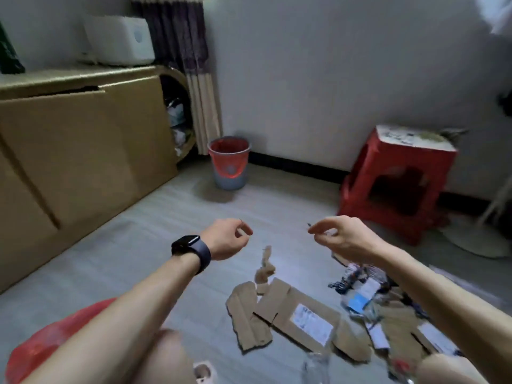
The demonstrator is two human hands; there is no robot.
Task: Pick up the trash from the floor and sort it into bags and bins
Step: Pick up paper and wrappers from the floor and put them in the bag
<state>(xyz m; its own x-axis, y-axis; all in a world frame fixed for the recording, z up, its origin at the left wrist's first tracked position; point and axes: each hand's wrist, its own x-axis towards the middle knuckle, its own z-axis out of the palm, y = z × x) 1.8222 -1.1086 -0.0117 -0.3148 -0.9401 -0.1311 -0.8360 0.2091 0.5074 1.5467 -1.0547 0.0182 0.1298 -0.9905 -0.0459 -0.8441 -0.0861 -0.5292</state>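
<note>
Nearest us lies the red bag; torn cardboard and wrappers litter the floor under our hands. Our left hand hangs loosely curled, empty; whether fingers of our right hand pinch anything, we cannot tell. A mixed grab could land in the wrong bin.

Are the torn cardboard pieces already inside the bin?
No, the cardboard pieces lie on the floor, well apart from the bin.
</note>
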